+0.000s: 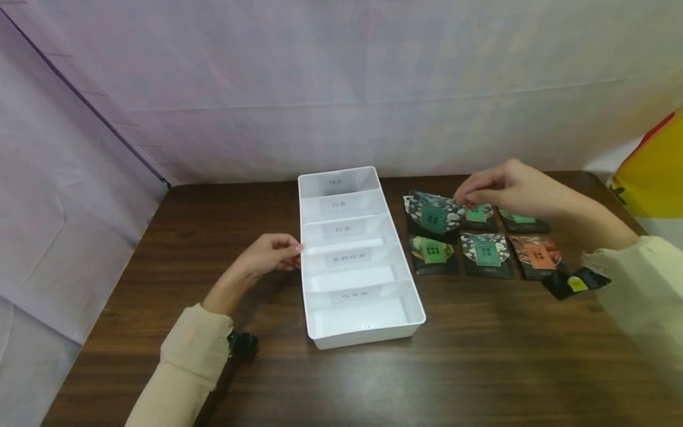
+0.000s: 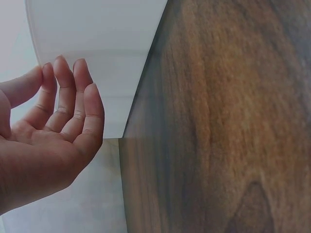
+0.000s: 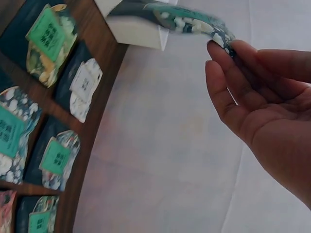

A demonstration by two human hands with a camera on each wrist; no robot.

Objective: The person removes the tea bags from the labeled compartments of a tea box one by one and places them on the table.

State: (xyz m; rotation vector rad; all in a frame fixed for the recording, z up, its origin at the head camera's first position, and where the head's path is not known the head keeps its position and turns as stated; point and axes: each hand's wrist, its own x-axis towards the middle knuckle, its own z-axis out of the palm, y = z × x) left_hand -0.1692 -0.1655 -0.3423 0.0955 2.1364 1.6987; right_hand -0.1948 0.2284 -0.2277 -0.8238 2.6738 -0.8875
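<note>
My right hand (image 1: 498,187) pinches a dark snack packet (image 1: 433,216) with a teal label by its upper corner, and the packet hangs tilted over others on the table. In the right wrist view the held packet (image 3: 194,22) is seen almost edge-on between thumb and fingers. On the left, my left hand (image 1: 274,254) pinches the rim of a white divided tray (image 1: 305,279) between thumb and forefinger. The left wrist view shows the tray's outer wall (image 2: 107,29) behind the bent fingers. Printed labels mark the tray's several compartments, which hold no packets.
Several packets lie in two rows right of the tray, among them a green-labelled one (image 1: 433,256), a teal-labelled one (image 1: 487,255) and an orange-labelled one (image 1: 535,256). A white cloth (image 1: 341,89) hangs behind the brown table (image 1: 469,367). Something yellow (image 1: 651,178) stands far right.
</note>
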